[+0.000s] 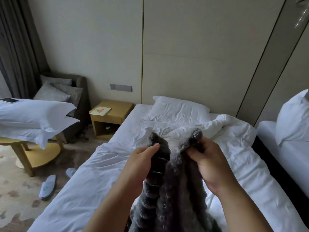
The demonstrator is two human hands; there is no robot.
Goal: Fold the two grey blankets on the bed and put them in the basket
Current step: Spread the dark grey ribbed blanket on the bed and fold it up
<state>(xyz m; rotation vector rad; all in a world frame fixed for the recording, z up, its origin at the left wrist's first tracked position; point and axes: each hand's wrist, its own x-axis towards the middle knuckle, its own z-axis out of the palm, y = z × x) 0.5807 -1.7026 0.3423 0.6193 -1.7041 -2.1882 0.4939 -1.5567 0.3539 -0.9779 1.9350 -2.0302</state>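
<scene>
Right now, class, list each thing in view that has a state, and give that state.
grey blanket: held up, hanging bunched
left grip: pinches blanket's top edge
right grip: grips blanket's top edge
white duvet: crumpled on the bed
pillow: lying flat at the bed's head

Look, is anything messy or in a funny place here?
Yes. Two white pillows sit stacked on the round table, not on a bed. Two slippers lie apart on the floor. The duvet is crumpled.
</scene>
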